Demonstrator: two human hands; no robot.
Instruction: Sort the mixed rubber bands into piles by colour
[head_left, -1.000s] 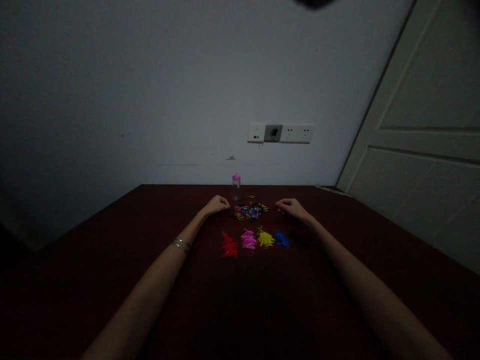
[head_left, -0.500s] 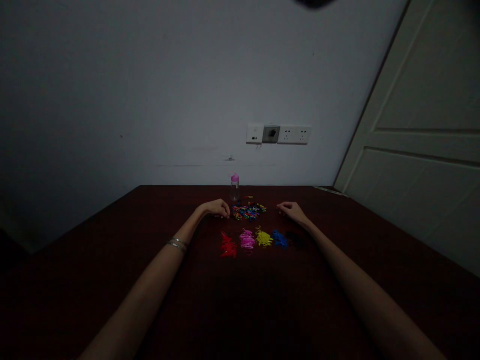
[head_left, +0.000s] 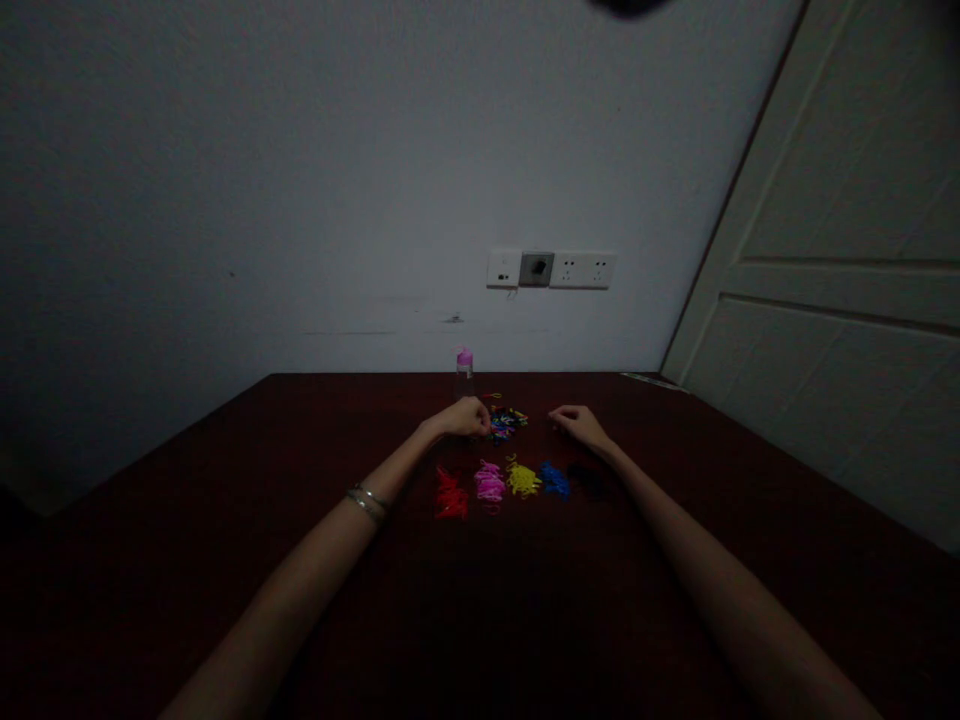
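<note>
A mixed heap of small coloured loops (head_left: 510,422), like rubber hair bands, lies on the dark red table. My left hand (head_left: 466,416) reaches over the heap's left part with its fingers curled down and together; whatever they hold is hidden. To the right of the heap rests my right hand (head_left: 576,420), thumb and fingers pinched; too dark and small to tell if anything is in them. Nearer me, sorted by colour, lie a red pile (head_left: 451,494), a pink pile (head_left: 490,483), a yellow pile (head_left: 523,478), a blue pile (head_left: 555,480) and a dim black pile (head_left: 592,478).
A clear bottle with a pink cap (head_left: 465,358) stands behind the heap, partly covered by my left hand. The table (head_left: 480,600) meets a pale wall with sockets (head_left: 551,270). A white door (head_left: 847,290) is on the right. The light is dim.
My left hand has moved right, from the heap's left edge to over its left part. My right hand stays pinched in about the same place. The view has shifted slightly.
</note>
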